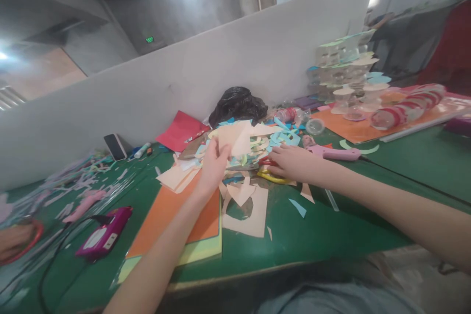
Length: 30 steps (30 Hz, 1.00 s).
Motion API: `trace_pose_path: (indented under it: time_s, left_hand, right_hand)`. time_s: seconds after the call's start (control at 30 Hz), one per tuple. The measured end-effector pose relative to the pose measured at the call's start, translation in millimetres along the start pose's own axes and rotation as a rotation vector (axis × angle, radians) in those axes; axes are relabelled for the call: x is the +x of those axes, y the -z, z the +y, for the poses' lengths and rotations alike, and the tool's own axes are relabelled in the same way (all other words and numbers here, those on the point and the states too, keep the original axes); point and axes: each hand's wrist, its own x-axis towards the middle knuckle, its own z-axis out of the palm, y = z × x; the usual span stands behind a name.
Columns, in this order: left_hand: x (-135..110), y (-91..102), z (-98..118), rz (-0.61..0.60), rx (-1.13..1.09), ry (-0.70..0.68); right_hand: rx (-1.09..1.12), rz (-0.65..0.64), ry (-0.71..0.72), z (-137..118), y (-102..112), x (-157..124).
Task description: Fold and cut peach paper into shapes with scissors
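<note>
Pinching a cream sheet (235, 136) by its near left side, my left grip (216, 161) is narrow, thumb against fingers, over the heap of paper scraps (286, 138) on the green desk (287, 238). From there the sheet reaches away and to the right, its long axis seemingly slanting across in front of me; my left grip is the nearer, touching it, while my right stands apart, to the right of it. That right grip (289, 159) lies palm down over a red handle (268, 161) and just above a yellow handle (275, 179) (perhaps scissors, but blur and my fingers hide the join), so I cannot tell whether it is closed on anything. The yellow handle runs nearly left to right. Behind the heap slumps a black bag (237, 103), its contents hidden; farther right, a stack of clear cups (342, 55) stands with paper pieces between its tiers.
</note>
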Motion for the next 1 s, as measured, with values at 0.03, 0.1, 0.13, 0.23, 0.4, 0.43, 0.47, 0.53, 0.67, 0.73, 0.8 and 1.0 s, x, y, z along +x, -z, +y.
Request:
trace_pose_path:
  time_s: [0.03,0.1,0.13,0.23,0.4,0.43,0.47,0.53,0.67,0.73,0.8,1.0]
  left_hand:
    - [-3,-2.2,-5,-0.017,-0.004,0.008]
    - [-9,-5.4,-10,-0.052,-0.025,0.026]
    - [-11,-6.7,-9,-0.069,-0.044,0.033]
    - [-18,-10.6,2,-0.159,-0.107,0.045]
    - [-30,-16.7,15,-0.281,-0.191,0.063]
    - [-31,-17.5,15,-0.277,-0.183,0.062]
    - [-33,-18.3,15,-0.272,-0.172,0.061]
    - [-35,-19.3,15,-0.266,-0.163,0.065]
    - [-36,-20.8,14,-0.263,-0.211,0.112]
    - [-36,-21.1,12,-0.246,-0.222,0.128]
    - [-34,-20.7,10,-0.224,-0.215,0.122]
    - [-26,-16.2,1,-0.163,-0.267,0.147]
  right_hand:
    - [-0.003,0.040,0.001,-1,-2,0]
    - [0.002,0.164,0.005,-3,-3,1]
    - [0.008,0.241,0.013,-5,-3,2]
    - [0.041,0.471,0.071,-11,0,3]
    - [0.153,0.670,0.115,-16,5,2]
    - [0.156,0.691,0.121,-15,6,2]
    - [0.146,0.712,0.126,-13,7,2]
    - [0.097,0.737,0.130,-9,8,1]
    - [-0.012,0.741,0.115,-2,10,0]
    - [-0.040,0.734,0.101,1,11,-1]
    - [-0.074,0.708,0.080,3,12,-2]
    - [-0.168,0.583,0.056,10,12,-2]
